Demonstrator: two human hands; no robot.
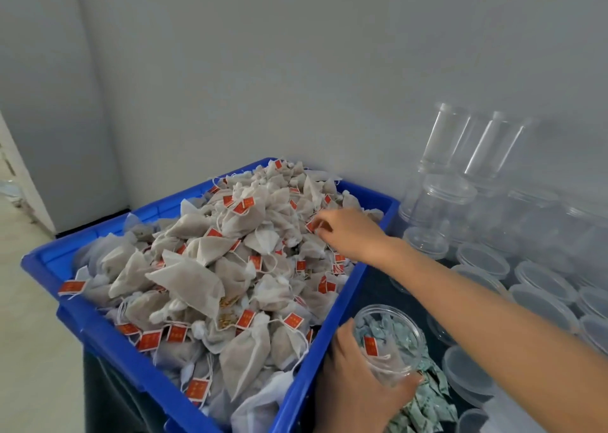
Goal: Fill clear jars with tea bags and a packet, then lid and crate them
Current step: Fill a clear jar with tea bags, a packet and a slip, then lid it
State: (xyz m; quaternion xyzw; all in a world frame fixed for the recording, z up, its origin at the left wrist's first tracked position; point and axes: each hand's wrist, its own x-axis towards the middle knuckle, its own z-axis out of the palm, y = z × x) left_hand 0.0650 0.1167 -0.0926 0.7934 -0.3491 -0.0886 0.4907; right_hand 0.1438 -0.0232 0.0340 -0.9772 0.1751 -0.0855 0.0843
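A blue crate [332, 330] holds a heap of white tea bags [214, 268] with red tags. My right hand [348, 232] reaches over the far right of the heap, fingers pinched on the red tag of a tea bag [311, 226]. My left hand [358, 390] grips a clear jar [388, 343] just right of the crate's wall. The jar is open at the top and shows one red tag inside. Small green-white packets [424, 406] lie beneath and behind the jar.
Empty clear jars [441, 202] stand stacked at the back right, two tall stacks [473, 143] against the grey wall. Several clear lids [543, 297] lie spread on the dark surface at the right. Pale floor shows at the left.
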